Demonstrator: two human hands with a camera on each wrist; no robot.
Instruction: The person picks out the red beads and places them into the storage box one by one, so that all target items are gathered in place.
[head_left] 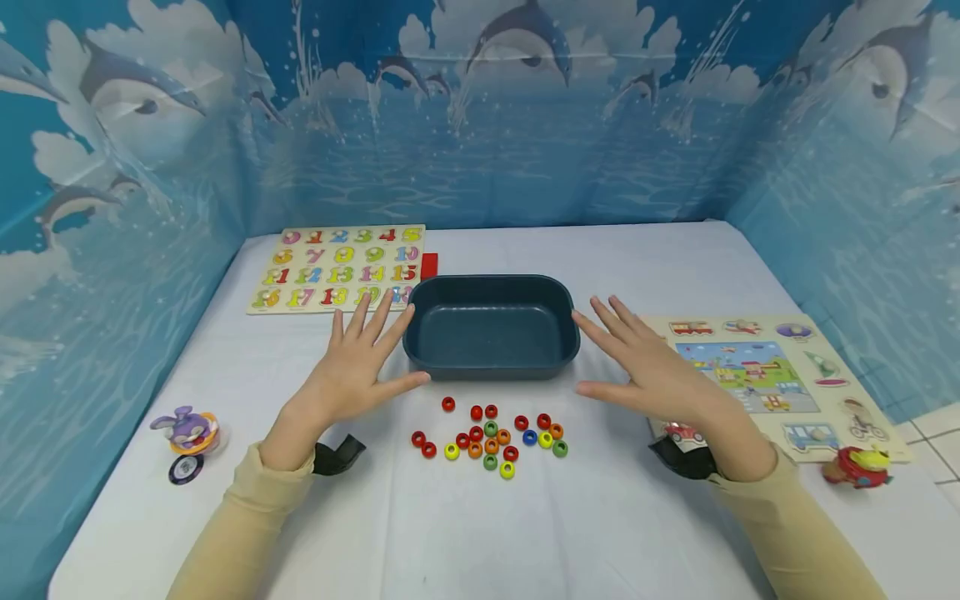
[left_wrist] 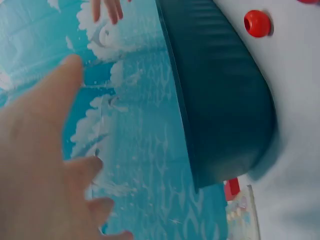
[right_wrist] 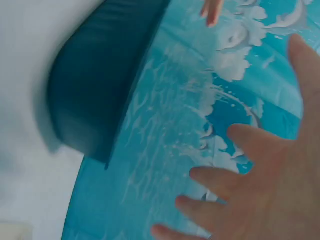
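Note:
A dark teal rectangular basin (head_left: pixel 491 373) stands in the middle of the table. My left hand (head_left: pixel 360 367) is spread wide at its left side, fingertips overlapping the rim in the head view. On the opposite side my right hand (head_left: pixel 648 371) is spread too, index fingertip right by the rim. Both hands hold nothing, and the wrist views show the fingers (left_wrist: pixel 82 170) splayed beside the basin wall (right_wrist: pixel 90 85). In front of the basin lie scattered round beads, among them a red bead (head_left: pixel 447 404), a blue bead (head_left: pixel 529 437) and a green bead (head_left: pixel 560 448).
A wooden number puzzle (head_left: pixel 330 257) lies at the back left, with a red block (head_left: pixel 429 266) at its edge. To the right is a vehicle picture puzzle (head_left: pixel 825 400), a red-and-yellow toy (head_left: pixel 858 467) near its corner. A purple rabbit toy (head_left: pixel 187 431) sits at far left.

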